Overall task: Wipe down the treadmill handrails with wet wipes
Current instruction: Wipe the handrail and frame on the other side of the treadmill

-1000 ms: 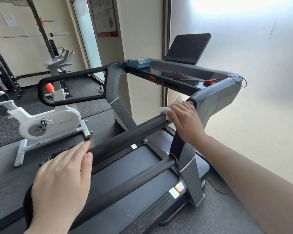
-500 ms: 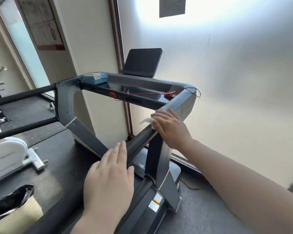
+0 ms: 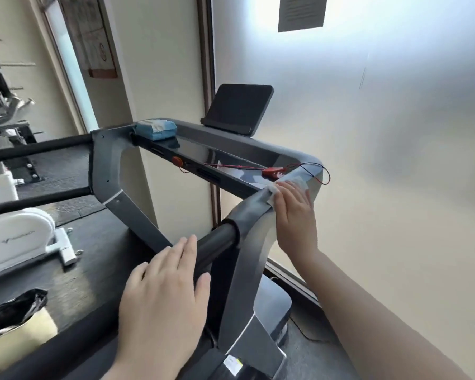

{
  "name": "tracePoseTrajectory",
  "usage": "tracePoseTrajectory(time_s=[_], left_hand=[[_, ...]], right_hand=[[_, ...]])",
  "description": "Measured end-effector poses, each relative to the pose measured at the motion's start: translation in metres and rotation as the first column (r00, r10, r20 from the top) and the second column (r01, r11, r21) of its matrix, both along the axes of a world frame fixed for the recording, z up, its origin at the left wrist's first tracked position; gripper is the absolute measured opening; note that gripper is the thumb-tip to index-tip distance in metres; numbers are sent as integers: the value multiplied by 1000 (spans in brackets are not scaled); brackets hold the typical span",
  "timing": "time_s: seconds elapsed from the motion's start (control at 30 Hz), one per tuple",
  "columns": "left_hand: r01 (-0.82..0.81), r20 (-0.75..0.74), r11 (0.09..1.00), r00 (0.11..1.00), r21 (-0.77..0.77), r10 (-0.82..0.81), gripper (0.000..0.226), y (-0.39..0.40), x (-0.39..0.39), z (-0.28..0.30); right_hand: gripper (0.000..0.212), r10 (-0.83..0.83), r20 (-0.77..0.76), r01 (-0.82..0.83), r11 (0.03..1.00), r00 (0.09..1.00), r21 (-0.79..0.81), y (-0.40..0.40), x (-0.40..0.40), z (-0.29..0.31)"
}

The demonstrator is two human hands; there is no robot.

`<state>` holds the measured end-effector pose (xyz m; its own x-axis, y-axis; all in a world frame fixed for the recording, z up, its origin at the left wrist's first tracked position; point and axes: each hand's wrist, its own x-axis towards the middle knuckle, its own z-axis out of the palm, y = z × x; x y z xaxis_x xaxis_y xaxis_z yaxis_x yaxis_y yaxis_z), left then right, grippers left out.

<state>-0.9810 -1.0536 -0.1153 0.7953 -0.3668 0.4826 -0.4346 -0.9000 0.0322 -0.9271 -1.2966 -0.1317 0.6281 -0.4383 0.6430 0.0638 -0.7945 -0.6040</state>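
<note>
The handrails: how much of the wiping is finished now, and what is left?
Finished parts cannot be confirmed; no wet trace shows. In hand: the right hand presses a wet wipe on the grey frame corner above the right handrail, where the left hand rests flat. Left, apparently: the far handrail.

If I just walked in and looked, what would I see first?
Two bare hands on a grey treadmill. The right hand presses a white wet wipe flat against the frame's upper right corner, while the left hand rests open on the black padded handrail. Beyond them, a blue pack of wipes sits on the console's left end, and a red safety cord trails near the wipe.
</note>
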Motion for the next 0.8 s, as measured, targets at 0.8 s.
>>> tracePoseTrajectory(time_s=[0.8], left_hand=[[-310,106,937,938,-161,329,44,-101,28,2]], right_hand=[[42,149,23,-142,970,988,-199,-63,26,7]])
